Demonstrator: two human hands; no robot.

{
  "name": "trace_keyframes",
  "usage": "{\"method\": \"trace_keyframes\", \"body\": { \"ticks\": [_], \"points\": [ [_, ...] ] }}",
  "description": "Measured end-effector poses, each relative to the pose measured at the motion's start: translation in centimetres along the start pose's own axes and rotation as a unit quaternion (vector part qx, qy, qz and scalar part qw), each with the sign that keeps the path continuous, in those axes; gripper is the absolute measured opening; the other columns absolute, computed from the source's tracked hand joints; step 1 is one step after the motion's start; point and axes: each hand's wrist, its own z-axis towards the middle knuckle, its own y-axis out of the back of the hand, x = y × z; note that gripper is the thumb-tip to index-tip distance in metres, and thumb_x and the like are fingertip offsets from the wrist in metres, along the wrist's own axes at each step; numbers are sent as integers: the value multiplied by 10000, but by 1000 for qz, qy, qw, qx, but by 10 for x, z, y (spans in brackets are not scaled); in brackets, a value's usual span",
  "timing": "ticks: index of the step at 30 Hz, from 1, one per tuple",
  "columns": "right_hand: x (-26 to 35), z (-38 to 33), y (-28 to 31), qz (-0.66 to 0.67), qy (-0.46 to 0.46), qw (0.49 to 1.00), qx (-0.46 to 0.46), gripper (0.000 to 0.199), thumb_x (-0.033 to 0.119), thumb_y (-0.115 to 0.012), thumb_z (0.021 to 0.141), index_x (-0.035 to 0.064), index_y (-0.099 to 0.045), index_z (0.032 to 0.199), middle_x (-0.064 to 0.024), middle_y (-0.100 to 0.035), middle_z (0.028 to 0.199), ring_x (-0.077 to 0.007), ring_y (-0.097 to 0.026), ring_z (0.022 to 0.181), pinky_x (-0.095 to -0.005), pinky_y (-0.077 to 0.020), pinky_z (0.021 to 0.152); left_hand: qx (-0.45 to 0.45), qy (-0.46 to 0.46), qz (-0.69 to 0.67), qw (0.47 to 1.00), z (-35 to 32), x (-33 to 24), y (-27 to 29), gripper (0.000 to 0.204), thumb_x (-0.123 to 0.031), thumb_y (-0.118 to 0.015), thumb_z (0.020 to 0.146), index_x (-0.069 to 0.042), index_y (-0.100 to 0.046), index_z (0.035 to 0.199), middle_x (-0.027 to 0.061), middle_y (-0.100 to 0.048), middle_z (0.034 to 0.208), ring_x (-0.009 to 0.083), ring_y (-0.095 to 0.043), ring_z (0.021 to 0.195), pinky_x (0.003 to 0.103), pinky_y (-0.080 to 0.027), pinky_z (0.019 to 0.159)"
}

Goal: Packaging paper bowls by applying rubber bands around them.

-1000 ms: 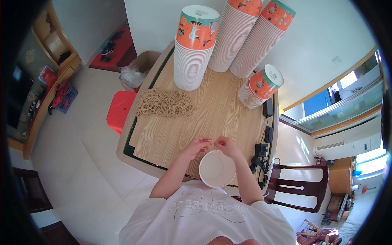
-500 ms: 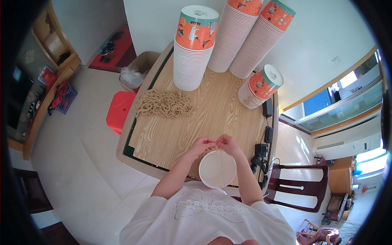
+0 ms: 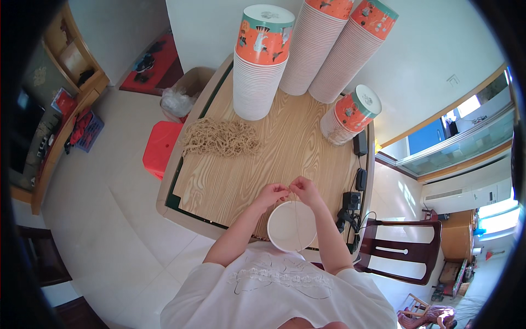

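Observation:
A white paper bucket (image 3: 280, 229) sits at the table's near edge against my body, its open mouth facing up. A thin tan string (image 3: 296, 222) runs across the mouth from the near rim to my fingers. Just beyond the far rim, my left hand (image 3: 273, 194) and my right hand (image 3: 304, 191) are close together, fingertips pinched on the string. The exact knot or loop between them is too small to make out. Farther off to the left lies a tangled heap of tan string (image 3: 222, 138) on the wood-grain table (image 3: 241, 183).
Tall stacks of orange-and-green paper buckets (image 3: 258, 90) stand upside down at the back, with a shorter stack (image 3: 350, 114) at the right. Black adapters and cables (image 3: 351, 202) line the right edge. A red stool (image 3: 162, 148) and a dark wooden chair (image 3: 400, 252) flank the table.
My right hand has shifted slightly up and away from the left, its fingers still on the string. The bucket stays in place.

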Motion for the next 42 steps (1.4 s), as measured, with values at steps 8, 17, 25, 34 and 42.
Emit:
{"method": "trace_keyframes", "body": {
  "ticks": [8, 17, 25, 34, 42],
  "points": [
    [10, -7, 8, -5, -36, 997, 67, 221, 33, -632, 704, 42, -495, 876, -34, -563, 652, -80, -508, 590, -220, -393, 504, -3, 63, -28, 998, 0, 2, 4, 182, -140, -584, 774, -73, -558, 941, 7, -594, 793, 77, -546, 669, 197, -404, 566],
    [7, -2, 7, -2, -38, 998, 57, 212, 19, -619, 710, 40, -480, 870, -55, -574, 666, -105, -525, 599, -234, -409, 522, 0, 21, -9, 1000, 3, 9, 2, 227, -105, -615, 745, -63, -543, 956, 15, -593, 822, 89, -549, 698, 210, -416, 573],
    [17, -1, 6, 26, -62, 996, 67, 145, 14, -566, 755, 25, -475, 868, -78, -592, 675, -128, -568, 647, -236, -435, 558, -75, -22, 60, 995, 6, 17, 5, 154, -115, -595, 765, -57, -563, 904, 6, -576, 745, 80, -515, 625, 208, -402, 538],
    [11, 2, 7, 141, -49, 984, 101, 117, 0, -528, 785, 22, -460, 878, -64, -582, 707, -122, -562, 661, -227, -447, 577, -24, 103, -67, 992, -2, -2, 3, 135, -203, -596, 777, -69, -590, 792, -6, -558, 688, 62, -497, 596, 188, -381, 491],
    [2, 7, 9, 0, -58, 994, 96, 135, 130, -607, 748, 12, -606, 813, -49, -601, 680, -103, -552, 611, -247, -446, 557, -13, 79, -16, 997, -2, 5, 9, 107, -139, -598, 756, -58, -596, 827, 15, -595, 735, 74, -510, 607, 201, -396, 520]
  ]
}}
